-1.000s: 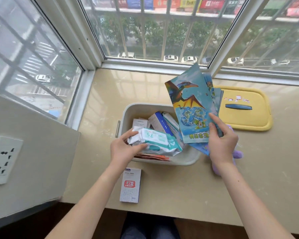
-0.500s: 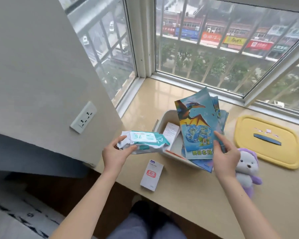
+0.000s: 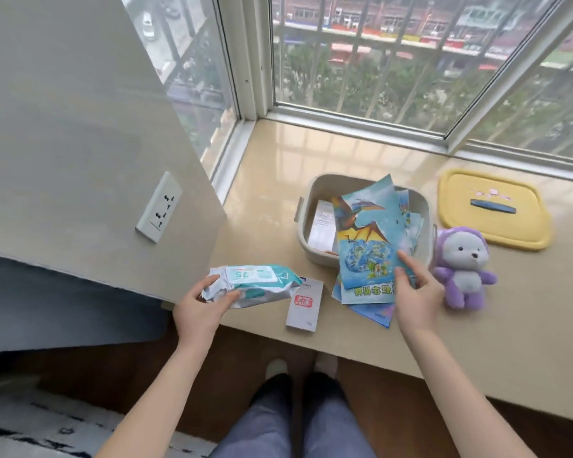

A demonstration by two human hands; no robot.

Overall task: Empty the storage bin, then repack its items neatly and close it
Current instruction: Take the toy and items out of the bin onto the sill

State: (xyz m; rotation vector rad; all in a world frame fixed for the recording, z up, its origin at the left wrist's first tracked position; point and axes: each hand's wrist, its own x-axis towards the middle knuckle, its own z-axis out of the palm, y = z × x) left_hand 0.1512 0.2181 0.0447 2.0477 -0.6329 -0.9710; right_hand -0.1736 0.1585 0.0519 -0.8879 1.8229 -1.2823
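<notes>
A beige storage bin (image 3: 305, 213) sits open on the window ledge with a white box (image 3: 322, 223) still inside. My left hand (image 3: 202, 309) grips a white-and-teal pack of wet wipes (image 3: 255, 284), held out to the left of the bin near the ledge's front edge. My right hand (image 3: 417, 292) holds a fan of blue dinosaur booklets (image 3: 366, 239) that lean over the bin's front right. The bin's yellow lid (image 3: 497, 233) lies flat to the right.
A small white box with a red mark (image 3: 305, 305) lies on the ledge (image 3: 477, 342) between my hands. A purple and white plush toy (image 3: 462, 266) sits right of the bin. A wall panel with a power socket (image 3: 159, 206) juts out at the left. Window frames close the back.
My left hand has lifted the wipes out of the bin and carried them left and toward me. The booklets have tipped lower over the bin's front. My head has pulled back and turned left.
</notes>
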